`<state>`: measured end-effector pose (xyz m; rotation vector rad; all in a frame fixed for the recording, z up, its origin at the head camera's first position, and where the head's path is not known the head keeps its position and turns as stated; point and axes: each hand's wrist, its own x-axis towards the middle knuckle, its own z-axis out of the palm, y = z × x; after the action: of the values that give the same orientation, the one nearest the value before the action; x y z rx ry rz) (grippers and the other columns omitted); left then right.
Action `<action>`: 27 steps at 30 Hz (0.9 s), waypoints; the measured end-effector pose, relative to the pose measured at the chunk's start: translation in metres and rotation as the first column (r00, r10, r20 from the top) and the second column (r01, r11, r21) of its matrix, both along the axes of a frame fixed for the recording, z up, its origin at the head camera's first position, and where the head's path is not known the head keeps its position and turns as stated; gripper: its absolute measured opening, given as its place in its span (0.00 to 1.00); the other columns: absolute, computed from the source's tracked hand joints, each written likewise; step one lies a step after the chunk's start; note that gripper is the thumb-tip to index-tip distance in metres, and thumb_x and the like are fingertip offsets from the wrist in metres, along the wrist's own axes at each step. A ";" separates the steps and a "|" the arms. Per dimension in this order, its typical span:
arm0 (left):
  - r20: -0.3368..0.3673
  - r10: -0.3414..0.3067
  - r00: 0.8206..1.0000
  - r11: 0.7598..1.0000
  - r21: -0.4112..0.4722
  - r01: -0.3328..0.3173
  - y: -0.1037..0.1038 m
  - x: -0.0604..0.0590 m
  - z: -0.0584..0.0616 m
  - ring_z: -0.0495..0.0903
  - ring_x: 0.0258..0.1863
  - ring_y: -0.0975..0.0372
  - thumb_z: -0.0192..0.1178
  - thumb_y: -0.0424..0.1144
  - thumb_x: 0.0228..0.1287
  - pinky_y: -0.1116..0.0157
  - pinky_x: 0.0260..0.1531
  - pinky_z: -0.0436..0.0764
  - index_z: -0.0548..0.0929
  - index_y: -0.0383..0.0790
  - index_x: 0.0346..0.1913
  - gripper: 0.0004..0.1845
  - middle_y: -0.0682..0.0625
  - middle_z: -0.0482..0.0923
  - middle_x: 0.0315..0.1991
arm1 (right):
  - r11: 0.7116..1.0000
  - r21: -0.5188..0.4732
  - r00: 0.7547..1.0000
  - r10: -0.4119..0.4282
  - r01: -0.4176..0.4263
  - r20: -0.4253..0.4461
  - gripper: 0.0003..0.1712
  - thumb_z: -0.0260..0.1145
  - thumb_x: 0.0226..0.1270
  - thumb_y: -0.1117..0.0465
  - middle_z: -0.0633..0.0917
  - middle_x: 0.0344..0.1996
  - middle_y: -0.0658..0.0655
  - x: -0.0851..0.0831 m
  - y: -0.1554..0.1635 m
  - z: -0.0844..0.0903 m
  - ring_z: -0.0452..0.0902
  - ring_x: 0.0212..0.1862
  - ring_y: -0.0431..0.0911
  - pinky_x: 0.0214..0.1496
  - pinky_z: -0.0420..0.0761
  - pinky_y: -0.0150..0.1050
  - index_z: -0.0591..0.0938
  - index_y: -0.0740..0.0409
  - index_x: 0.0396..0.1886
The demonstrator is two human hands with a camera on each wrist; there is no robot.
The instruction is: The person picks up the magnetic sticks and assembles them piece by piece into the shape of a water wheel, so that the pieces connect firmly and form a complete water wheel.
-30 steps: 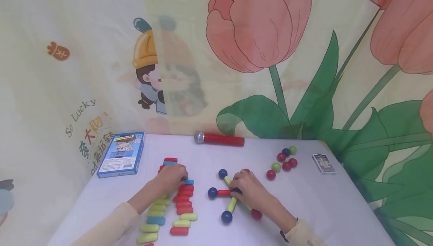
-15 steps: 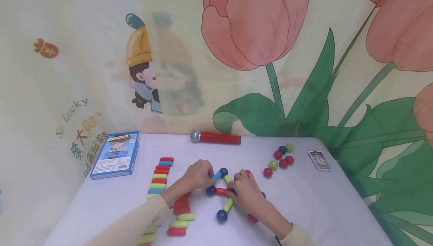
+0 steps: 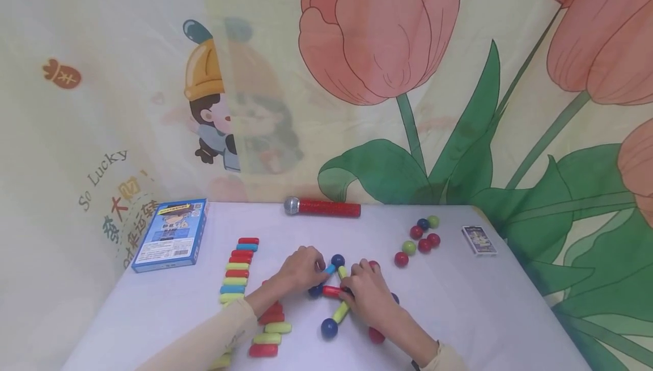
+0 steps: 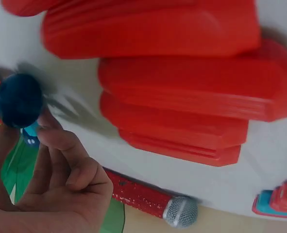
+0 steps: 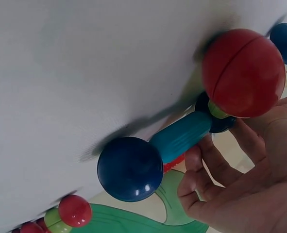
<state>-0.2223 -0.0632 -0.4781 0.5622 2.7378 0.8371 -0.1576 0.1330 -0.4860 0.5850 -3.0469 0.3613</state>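
Observation:
A toy frame of coloured sticks and balls lies on the white table (image 3: 459, 314). My left hand (image 3: 318, 269) pinches a light blue stick (image 3: 330, 269) that sits between two dark blue balls (image 3: 337, 260) (image 3: 315, 290). My right hand (image 3: 354, 287) grips the frame's middle, where a red stick (image 3: 331, 290) and a yellow-green stick (image 3: 340, 311) meet. That yellow-green stick ends in a blue ball (image 3: 329, 328). In the right wrist view a teal stick (image 5: 181, 137) joins a blue ball (image 5: 129, 168) to the hub beside a red ball (image 5: 243, 73).
Rows of loose red, yellow-green and blue sticks (image 3: 240, 269) lie left of my hands. Several loose balls (image 3: 420, 238) sit at the right. A red microphone (image 3: 321, 207) lies at the back edge, a blue box (image 3: 170, 235) far left, a small card deck (image 3: 478, 240) far right.
My left hand left the rows of sticks and moved right with a light blue stick, bringing it to the frame's blue balls. My right hand stayed on the frame.

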 end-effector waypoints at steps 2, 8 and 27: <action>0.013 0.007 1.000 1.000 0.024 -0.007 -0.002 0.001 0.003 0.78 0.28 0.62 0.77 0.39 0.65 0.66 0.28 0.78 0.91 0.35 0.40 0.10 0.52 0.82 0.29 | 1.000 0.002 1.000 0.002 -0.002 -0.009 0.12 0.84 0.63 0.51 0.80 0.31 0.46 0.000 -0.001 0.000 0.68 0.41 0.42 0.51 0.76 0.48 0.95 0.49 0.44; 0.017 -0.007 1.000 1.000 0.004 0.007 -0.016 0.006 0.018 0.78 0.35 0.61 0.75 0.39 0.68 0.63 0.35 0.81 0.91 0.38 0.43 0.08 0.52 0.83 0.33 | 1.000 -0.007 1.000 0.022 -0.022 -0.019 0.14 0.83 0.64 0.51 0.86 0.45 0.52 -0.001 -0.001 -0.001 0.75 0.51 0.47 0.59 0.78 0.53 0.95 0.49 0.47; -0.110 -0.090 0.990 0.971 -0.233 0.062 -0.098 0.015 0.017 0.85 0.39 0.59 0.82 0.36 0.59 0.64 0.39 0.88 0.94 0.41 0.48 0.14 0.51 0.88 0.38 | 0.987 -0.056 0.987 0.155 -0.152 0.049 0.16 0.85 0.61 0.54 0.85 0.36 0.45 -0.023 -0.002 -0.005 0.76 0.39 0.36 0.43 0.84 0.29 0.93 0.52 0.47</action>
<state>-0.2076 -0.1613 -0.4607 0.6835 2.8468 0.4742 -0.1807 0.1305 -0.4912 0.8228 -3.0398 0.4656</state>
